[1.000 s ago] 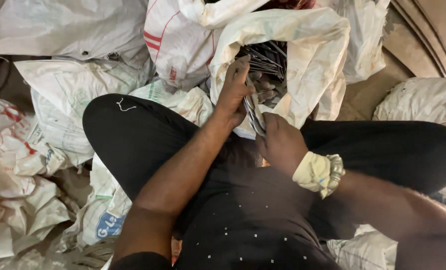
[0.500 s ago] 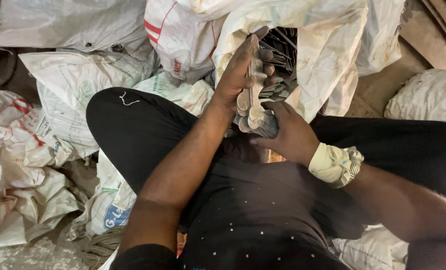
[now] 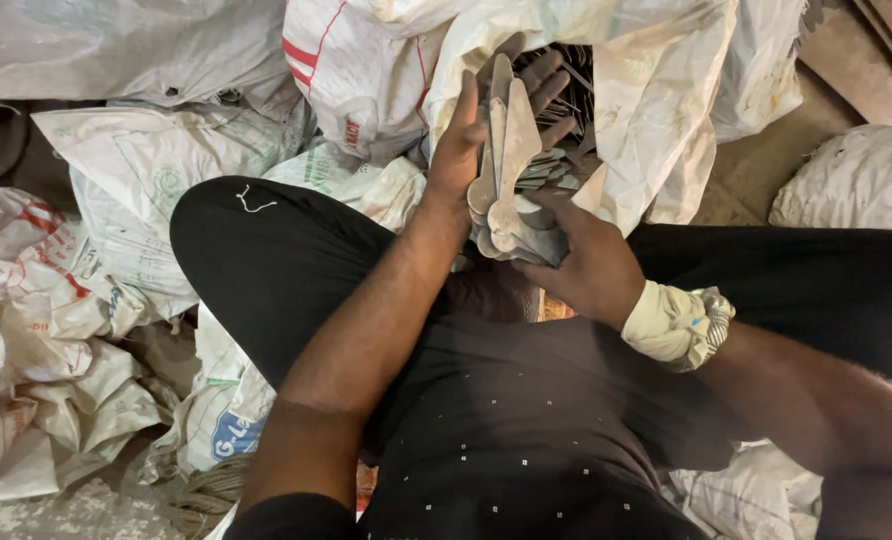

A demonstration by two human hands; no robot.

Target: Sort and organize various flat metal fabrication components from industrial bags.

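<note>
Holding metal blanks | left hand backing | right hand clasping base

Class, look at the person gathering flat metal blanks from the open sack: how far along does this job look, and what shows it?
Done: a small stack of flat metal blanks is already gathered. In hand: the left hand backs the stack upright while the right hand grips its lower end. Left: many pieces show inside the open white sack.

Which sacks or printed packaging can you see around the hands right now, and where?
Open white woven sack: ahead of both hands, holding grey metal blanks.
White sack with red stripes: upper centre.
White sack with green print: left.
Crumpled sack with blue print: lower left.
</note>
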